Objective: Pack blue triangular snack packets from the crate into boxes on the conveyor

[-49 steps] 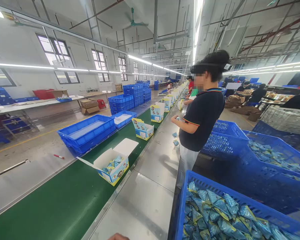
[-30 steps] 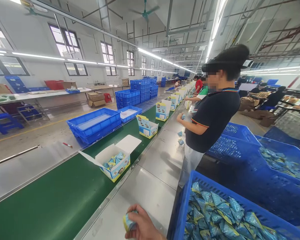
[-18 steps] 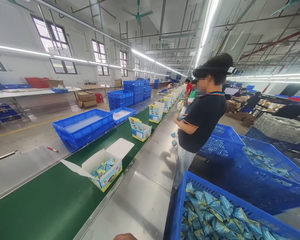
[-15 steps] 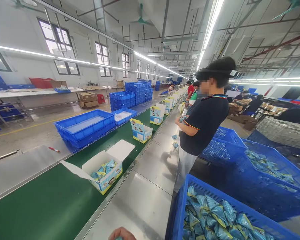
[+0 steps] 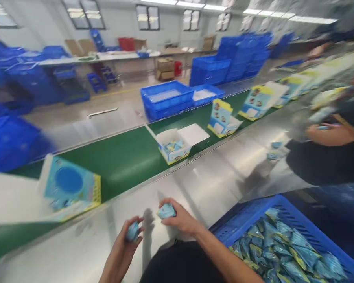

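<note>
My left hand [image 5: 129,239] is closed around a small blue packet [image 5: 132,231] above the metal ledge. To its right, my right hand [image 5: 178,216] grips another blue packet [image 5: 166,211] between thumb and fingers. On the green belt at the left stands an open carton [image 5: 72,184], blue and yellow, with its white flap spread and some packets inside; it is blurred. Farther along the belt, a second open carton [image 5: 174,147] holds several blue and yellow packets. A blue crate [image 5: 238,226] full of such packets [image 5: 277,251] is beside my right forearm.
The green belt [image 5: 120,157] runs along the metal ledge [image 5: 206,188]. More cartons [image 5: 222,118] stand farther up it. Blue trays [image 5: 162,98] sit beyond the belt. At right, a co-worker's arm [image 5: 333,133] reaches over the ledge, near two loose packets [image 5: 273,156].
My view has swung left and down. Both hands with packets now show, where only part of one hand was visible at the bottom edge. A carton has come into view at left.
</note>
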Tool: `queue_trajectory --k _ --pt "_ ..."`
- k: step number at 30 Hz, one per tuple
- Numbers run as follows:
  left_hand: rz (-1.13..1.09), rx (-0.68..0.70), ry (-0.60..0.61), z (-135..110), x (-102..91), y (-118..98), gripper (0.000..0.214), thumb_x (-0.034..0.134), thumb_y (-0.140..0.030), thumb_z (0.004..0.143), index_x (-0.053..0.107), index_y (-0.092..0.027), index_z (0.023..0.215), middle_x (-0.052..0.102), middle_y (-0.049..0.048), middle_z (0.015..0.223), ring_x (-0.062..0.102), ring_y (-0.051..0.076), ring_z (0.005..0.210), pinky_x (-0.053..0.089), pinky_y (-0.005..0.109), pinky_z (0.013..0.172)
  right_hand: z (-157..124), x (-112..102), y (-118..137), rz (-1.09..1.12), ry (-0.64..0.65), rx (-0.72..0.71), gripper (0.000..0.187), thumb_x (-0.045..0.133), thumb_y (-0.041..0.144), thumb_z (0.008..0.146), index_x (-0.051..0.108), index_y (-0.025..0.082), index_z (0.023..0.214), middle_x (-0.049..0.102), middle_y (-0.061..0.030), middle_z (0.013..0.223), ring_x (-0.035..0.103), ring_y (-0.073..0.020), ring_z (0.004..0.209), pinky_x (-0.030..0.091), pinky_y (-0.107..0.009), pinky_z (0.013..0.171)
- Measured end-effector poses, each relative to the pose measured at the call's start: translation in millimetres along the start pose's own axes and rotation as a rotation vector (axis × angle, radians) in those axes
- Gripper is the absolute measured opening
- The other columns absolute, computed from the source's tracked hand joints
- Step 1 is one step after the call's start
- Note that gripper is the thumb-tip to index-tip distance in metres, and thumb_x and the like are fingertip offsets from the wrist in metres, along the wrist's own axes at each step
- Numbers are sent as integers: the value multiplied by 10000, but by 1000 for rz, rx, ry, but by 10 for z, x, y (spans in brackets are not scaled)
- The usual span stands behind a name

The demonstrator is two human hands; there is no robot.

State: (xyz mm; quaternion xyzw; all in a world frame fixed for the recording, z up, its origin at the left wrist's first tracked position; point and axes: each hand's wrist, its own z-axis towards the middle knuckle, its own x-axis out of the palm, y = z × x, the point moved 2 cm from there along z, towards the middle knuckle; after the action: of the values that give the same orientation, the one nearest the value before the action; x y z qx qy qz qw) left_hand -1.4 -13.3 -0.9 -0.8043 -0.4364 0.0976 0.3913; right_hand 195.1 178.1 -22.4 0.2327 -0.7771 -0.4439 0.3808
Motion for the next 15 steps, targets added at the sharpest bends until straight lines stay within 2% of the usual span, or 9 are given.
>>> queue_trajectory --k 2,4,5,7,9,15 --pt "-89 -15 69 -135 38 -5 830 1141 -726 611 900 -265 1258 810 142 1587 781 306 1211 651 398 948 -41 49 -31 34 16 4 665 1072 364 726 777 285 1317 781 5 1188 706 -192 1043 581 -352 996" --pt "-90 17 114 -202 129 -15 750 1179 -557 640 907 -288 1285 795 121 1635 783 320 1279 627 396 992 -87 50 -93 36 28 28 630 1070 400 754 787 266 1301 796 -15 1169 710 -198 993 628 -366 918" --pt "-73 31 129 -229 177 -7 730 1174 -533 668 907 -272 1295 824 133 1562 780 315 1263 613 387 975 -114 37 -128 37 24 36 610 1063 434 774 791 255 1289 797 -22 1134 707 -198 952 647 -367 851" --pt "-20 63 148 -286 256 33 725 1142 -564 732 898 -232 1328 872 140 1311 770 296 1183 585 373 919 -162 -3 -187 50 -3 40 600 1038 502 816 788 234 1292 787 -24 1051 705 -196 877 649 -351 712" --pt "47 91 153 -335 301 94 751 1091 -637 788 881 -201 1362 856 114 1082 744 278 1082 558 367 862 -196 -46 -215 68 -39 31 634 1036 521 822 784 223 1322 784 -20 997 724 -199 854 636 -329 648" --pt "224 150 115 -380 347 239 740 987 -728 864 876 -176 1345 838 89 941 685 262 956 506 379 805 -252 -86 -211 54 -84 18 594 1034 504 814 825 211 1287 799 -6 932 749 -197 838 659 -341 682"
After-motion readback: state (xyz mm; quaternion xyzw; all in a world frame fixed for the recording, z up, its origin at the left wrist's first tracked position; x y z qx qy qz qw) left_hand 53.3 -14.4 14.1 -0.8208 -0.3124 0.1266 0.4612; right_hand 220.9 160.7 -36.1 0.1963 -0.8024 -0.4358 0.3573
